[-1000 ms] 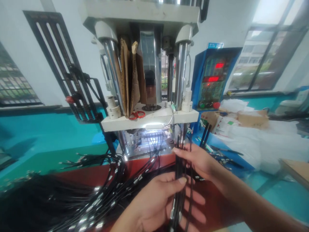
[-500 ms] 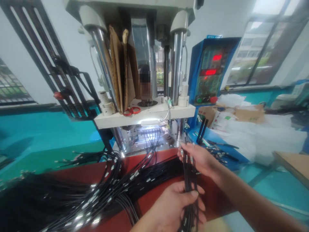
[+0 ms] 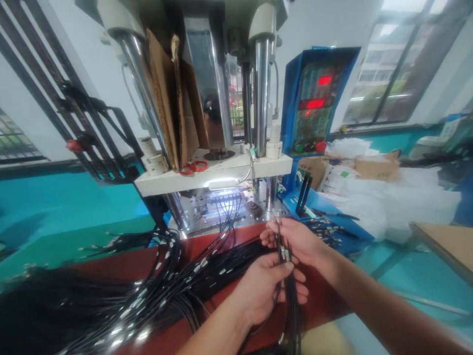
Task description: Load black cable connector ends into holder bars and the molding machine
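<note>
A bundle of thin black cables [image 3: 291, 301] with small metal ends hangs down from my left hand [image 3: 264, 283], whose thumb presses it against the fingers. Just above, my right hand [image 3: 291, 239] pinches one cable near its tip, lifted slightly from the rest of the bundle. Both hands are over the front edge of the red-brown tabletop [image 3: 244, 315]. To their left lies a large spread of black cables [image 3: 133, 296] with pale connectors. Several cables run from it into the lit mould [image 3: 223, 204] of the press.
The press's white plate [image 3: 221, 172] carries red-handled scissors [image 3: 194, 167] and cardboard pieces [image 3: 177, 113]. A blue control box [image 3: 318, 98] with red displays stands behind right. More cable ends lie on a blue surface [image 3: 354, 236] at right, before white sacks [image 3: 399, 197].
My left hand has moved up along the bundle, closer to my right hand. One cable now stands apart in my right fingers. The whole view has shifted slightly.
</note>
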